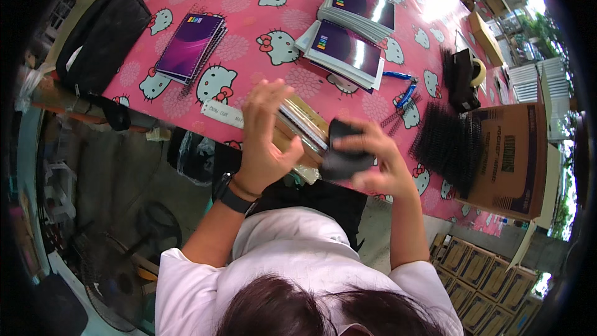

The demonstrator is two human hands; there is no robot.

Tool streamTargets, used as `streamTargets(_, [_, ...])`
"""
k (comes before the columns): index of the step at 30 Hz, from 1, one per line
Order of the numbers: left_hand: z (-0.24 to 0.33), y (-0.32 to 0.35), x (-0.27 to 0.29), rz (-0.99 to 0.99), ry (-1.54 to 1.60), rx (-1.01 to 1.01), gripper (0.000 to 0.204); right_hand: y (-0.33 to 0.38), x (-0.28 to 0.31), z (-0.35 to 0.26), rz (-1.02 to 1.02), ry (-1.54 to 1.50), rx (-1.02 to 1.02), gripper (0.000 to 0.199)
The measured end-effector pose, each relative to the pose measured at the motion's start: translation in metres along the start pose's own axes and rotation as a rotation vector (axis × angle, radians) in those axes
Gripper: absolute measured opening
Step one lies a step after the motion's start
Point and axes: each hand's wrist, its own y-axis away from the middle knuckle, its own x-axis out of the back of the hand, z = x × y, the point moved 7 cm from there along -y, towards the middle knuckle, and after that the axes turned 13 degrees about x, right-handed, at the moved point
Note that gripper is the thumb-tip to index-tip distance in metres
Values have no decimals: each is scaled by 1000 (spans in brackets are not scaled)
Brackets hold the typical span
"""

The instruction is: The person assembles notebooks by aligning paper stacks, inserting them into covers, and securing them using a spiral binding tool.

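Note:
At the near table edge, my left hand [264,130] has its fingers stretched out and its thumb apart, beside a tan wooden-looking piece [309,114]. A thin stack of white and dark sheet edges [303,126] lies along that piece. My right hand [382,155] is curled about a dark, block-like thing [342,158] at the stack's right end; motion blurs it, and its kind is unclear. Beside my left hand is a white strip with lettering [222,113]. Further off are piles of purple-covered spiral notebooks [345,46] and a smaller notebook pile [191,46].
Blue-handled cutters [407,90] and a heap of black spiral binding coils [448,149] lie to the right, before a brown carton [507,158]. A tape roll [477,73] sits behind them. A black bag [102,37] stands at the far left. The tablecloth [242,22] is pink.

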Motion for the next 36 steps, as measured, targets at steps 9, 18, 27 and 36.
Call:
streamTargets(9, [-32, 8, -10, -5, 185, 273, 65, -4, 7, 26, 109, 160, -112, 60])
streamTargets(18, [-25, 3, -10, -5, 197, 215, 54, 2, 12, 49, 156, 307, -172, 66])
streamTargets(27, [-34, 8, -12, 50, 248, 259, 48, -23, -4, 21, 150, -187, 12, 64])
streamTargets(36, [-30, 8, -8, 27, 225, 251, 45, -28, -28, 38, 167, -194, -94, 60])
